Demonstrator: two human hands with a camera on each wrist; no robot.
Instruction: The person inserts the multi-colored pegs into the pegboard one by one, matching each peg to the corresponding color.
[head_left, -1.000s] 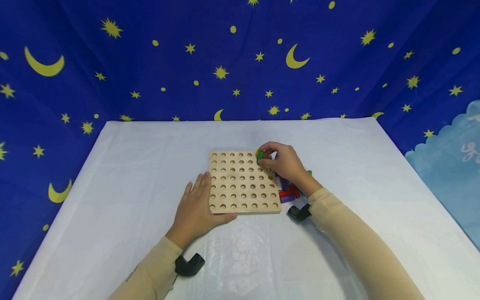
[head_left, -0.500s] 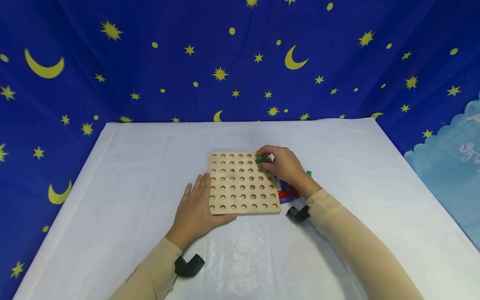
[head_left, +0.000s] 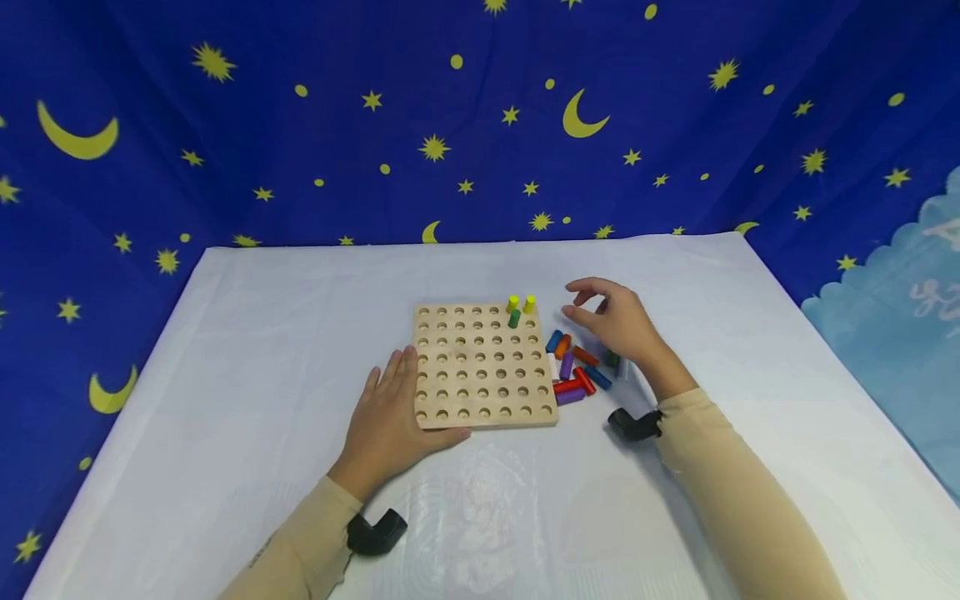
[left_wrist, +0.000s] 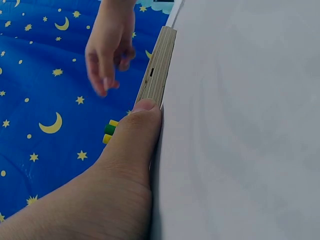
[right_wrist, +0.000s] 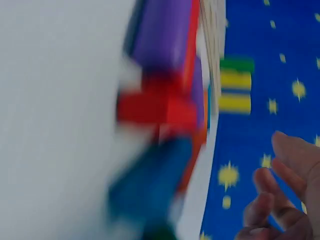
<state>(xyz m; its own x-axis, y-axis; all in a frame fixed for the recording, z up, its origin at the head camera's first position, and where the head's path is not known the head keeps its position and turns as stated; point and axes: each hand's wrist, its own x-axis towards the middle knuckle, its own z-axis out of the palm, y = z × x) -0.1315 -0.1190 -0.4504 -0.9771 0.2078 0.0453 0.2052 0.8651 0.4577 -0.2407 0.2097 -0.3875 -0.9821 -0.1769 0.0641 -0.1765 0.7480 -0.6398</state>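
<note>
A square wooden pegboard (head_left: 472, 365) with rows of round holes lies on the white table. Two yellow pegs (head_left: 530, 304) stand in its far right row, and a green peg (head_left: 514, 318) stands in the row just nearer. My left hand (head_left: 386, 417) rests along the board's left side, thumb along the near edge; in the left wrist view the thumb (left_wrist: 142, 117) presses the board's side. My right hand (head_left: 618, 321) hovers right of the board with loosely bent fingers and nothing between them. Below it lies a pile of loose pegs, among them a purple peg (head_left: 567, 366).
Red pegs (head_left: 584, 382), blue pegs (head_left: 598, 377) and orange pegs (head_left: 585, 357) lie close against the board's right edge. Black curved pieces are on both wrists. A blue star-patterned cloth (head_left: 480, 125) hangs behind the white table (head_left: 300, 333).
My right hand has let go of the green peg, which now stands in a hole, and has moved right, off the board. The left hand keeps its place.
</note>
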